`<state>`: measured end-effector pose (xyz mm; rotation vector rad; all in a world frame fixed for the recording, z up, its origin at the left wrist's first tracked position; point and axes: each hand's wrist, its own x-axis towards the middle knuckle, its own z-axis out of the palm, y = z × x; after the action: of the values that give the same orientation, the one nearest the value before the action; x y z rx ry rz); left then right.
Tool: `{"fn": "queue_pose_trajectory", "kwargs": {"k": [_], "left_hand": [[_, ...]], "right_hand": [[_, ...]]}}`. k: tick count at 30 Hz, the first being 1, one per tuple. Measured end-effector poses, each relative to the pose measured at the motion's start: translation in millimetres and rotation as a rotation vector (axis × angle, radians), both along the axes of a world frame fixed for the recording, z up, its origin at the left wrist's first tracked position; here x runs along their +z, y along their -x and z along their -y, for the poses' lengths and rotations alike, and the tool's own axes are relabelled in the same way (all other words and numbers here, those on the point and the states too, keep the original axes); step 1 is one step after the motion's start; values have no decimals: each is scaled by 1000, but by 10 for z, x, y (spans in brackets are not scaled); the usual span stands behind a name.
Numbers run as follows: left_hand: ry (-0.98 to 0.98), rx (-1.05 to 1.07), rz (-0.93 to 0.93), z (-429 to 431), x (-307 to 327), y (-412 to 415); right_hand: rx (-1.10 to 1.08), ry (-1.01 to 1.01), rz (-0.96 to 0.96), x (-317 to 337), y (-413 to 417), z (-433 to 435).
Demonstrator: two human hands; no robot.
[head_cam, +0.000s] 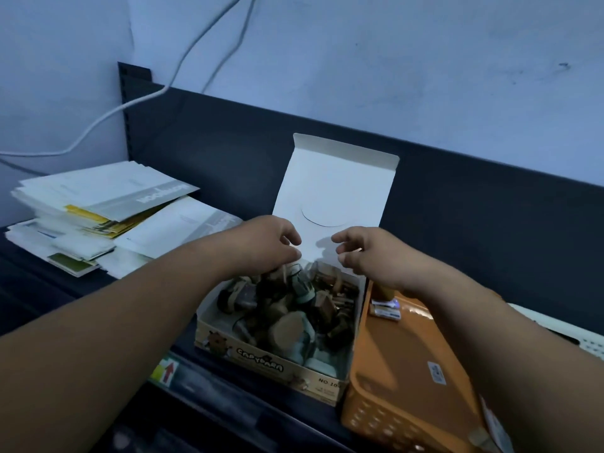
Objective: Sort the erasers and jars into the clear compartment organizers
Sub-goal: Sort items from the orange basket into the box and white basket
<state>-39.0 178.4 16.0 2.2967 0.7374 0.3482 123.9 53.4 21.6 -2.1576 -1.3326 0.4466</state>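
An open cardboard box (261, 358) printed "CAPYBARA" sits on the dark shelf, its white lid (336, 188) standing upright at the back. Several small brown, beige and pale green erasers (294, 308) fill it in a jumble. My left hand (268, 243) hovers over the box's back left corner, fingers loosely curled, with nothing plainly in them. My right hand (369, 256) hovers over the back right corner just in front of the lid, fingers also loosely curled and holding nothing. No clear organizer or jar can be made out.
An orange plastic basket (408, 387) lies right against the box, a small packet (385, 310) at its far end. A stack of papers and envelopes (108, 220) lies at the left. A dark back panel (490, 223) runs behind, and white cables (130, 106) hang on the wall.
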Motion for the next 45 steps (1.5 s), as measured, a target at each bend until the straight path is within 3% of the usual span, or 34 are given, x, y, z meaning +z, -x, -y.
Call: {"fn": "queue_pose_trajectory", "kwargs": {"k": [6, 14, 21, 30, 34, 38, 45], "left_hand": [[-51, -104, 36, 246, 19, -336], [-131, -261, -112, 626, -244, -863], [50, -317, -38, 559, -463, -846], [114, -287, -32, 557, -487, -794], [21, -226, 0, 513, -384, -682], [-63, -159, 38, 332, -236, -415], [-85, -27, 123, 161, -48, -21]], "right_hand": [[-134, -37, 113, 1, -347, 406], [-142, 245, 273, -398, -656, 505], [-98, 381, 430, -722, -802, 290], [-104, 284, 371, -584, -829, 415], [-189, -11, 252, -261, -732, 562], [-103, -167, 219, -26, -367, 435], [68, -105, 122, -85, 76, 27]]}}
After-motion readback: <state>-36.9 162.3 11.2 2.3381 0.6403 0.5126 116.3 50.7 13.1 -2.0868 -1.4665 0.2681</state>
